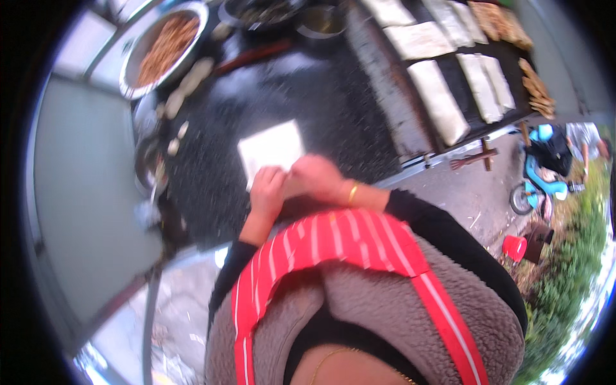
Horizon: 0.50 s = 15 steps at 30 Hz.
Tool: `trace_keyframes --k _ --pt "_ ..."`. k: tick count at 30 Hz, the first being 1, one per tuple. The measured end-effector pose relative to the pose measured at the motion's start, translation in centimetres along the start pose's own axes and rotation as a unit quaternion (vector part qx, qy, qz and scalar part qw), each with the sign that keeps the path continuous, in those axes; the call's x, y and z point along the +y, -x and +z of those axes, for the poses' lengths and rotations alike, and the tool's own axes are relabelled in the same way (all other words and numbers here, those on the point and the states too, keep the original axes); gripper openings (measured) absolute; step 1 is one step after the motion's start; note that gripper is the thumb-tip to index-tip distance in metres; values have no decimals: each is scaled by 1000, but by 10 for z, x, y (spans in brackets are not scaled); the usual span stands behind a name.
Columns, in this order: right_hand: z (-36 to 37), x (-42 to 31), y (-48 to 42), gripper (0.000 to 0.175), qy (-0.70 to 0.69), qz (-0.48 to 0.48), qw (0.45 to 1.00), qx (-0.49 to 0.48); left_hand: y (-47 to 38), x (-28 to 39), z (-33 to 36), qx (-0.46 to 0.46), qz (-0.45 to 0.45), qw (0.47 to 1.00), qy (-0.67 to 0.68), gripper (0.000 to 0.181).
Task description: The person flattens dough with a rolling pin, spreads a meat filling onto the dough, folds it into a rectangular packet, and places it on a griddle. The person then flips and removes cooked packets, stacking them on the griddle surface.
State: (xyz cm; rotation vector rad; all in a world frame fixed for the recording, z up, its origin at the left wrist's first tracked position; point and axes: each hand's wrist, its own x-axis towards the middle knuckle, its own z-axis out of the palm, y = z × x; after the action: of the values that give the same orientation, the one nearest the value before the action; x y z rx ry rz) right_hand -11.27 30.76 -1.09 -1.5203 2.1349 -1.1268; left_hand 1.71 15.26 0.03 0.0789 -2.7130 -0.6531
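Note:
A flat, pale, roughly square sheet of dough (273, 144) lies on the dark worktop (221, 192) in front of me. My left hand (268, 192) has its fingers curled at the near edge of the sheet. Right beside it, my right hand (317, 178) pinches the near right corner, a yellow bracelet at its wrist. Both hands almost touch, and motion blur and the fingers themselves hide the exact grip. The part of the dough beneath the hands cannot be seen.
Several pale dough pieces (438, 101) rest on a dark griddle at right, beside browned ones (536, 89). A wooden rolling pin (252, 55), small dough lumps (175, 103), a basin of reddish-brown filling (168, 50) and bowls (321, 21) line the far side. A person with a blue scooter (539, 175) is outside.

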Motion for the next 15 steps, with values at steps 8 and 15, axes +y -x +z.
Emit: trace_keyframes --k 8,15 --pt "15 -31 45 49 182 -123 975 35 57 0 -8 -145 39 986 -73 57" --pt "-34 -48 37 26 129 73 986 -74 51 4 -18 -193 -34 980 -45 61"
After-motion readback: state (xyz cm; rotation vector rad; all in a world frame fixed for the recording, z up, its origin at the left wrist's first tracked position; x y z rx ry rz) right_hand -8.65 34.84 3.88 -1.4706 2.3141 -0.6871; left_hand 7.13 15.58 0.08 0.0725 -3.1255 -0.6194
